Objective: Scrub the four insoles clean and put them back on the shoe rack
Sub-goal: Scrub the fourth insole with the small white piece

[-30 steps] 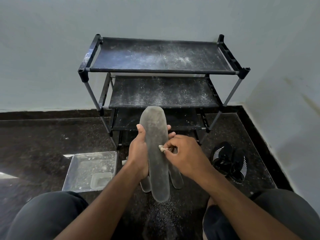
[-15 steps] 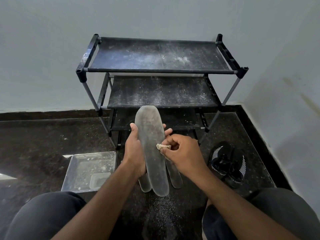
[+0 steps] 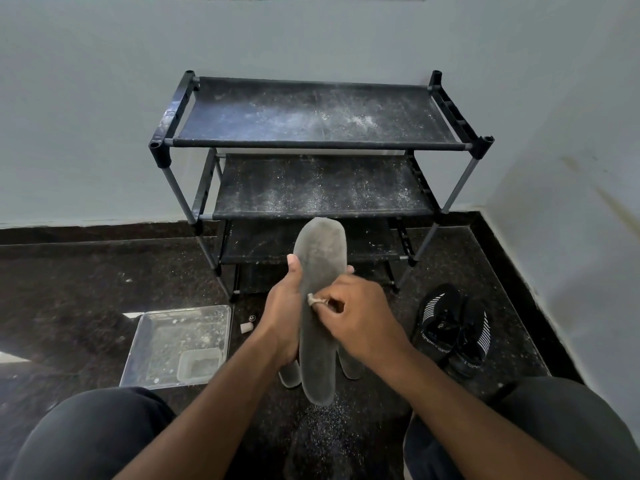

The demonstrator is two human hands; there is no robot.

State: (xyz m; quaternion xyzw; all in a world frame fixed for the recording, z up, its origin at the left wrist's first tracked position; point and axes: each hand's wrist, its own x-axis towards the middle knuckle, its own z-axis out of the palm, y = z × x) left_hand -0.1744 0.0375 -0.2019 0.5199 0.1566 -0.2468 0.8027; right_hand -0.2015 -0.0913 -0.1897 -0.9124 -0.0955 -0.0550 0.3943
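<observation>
Head view: left hand (image 3: 282, 318) gripping grey insole (image 3: 320, 306) upright above floor; right hand (image 3: 360, 322) pinching small scrubber (image 3: 314, 300) against its face; further insoles (image 3: 290, 374) lying beneath; dusty shoe rack (image 3: 311, 143) behind, clear tray (image 3: 180, 344) left, black shoes (image 3: 453, 329) right

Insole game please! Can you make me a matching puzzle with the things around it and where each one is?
Things:
1. insole
2. clear tray
3. black shoes
4. small scrubber

Places:
A. on the floor, to the right of the hands
B. pinched in the right hand
C. held up in the left hand
D. on the floor, to the left of the hands

Pairs: 1-C, 2-D, 3-A, 4-B
</observation>
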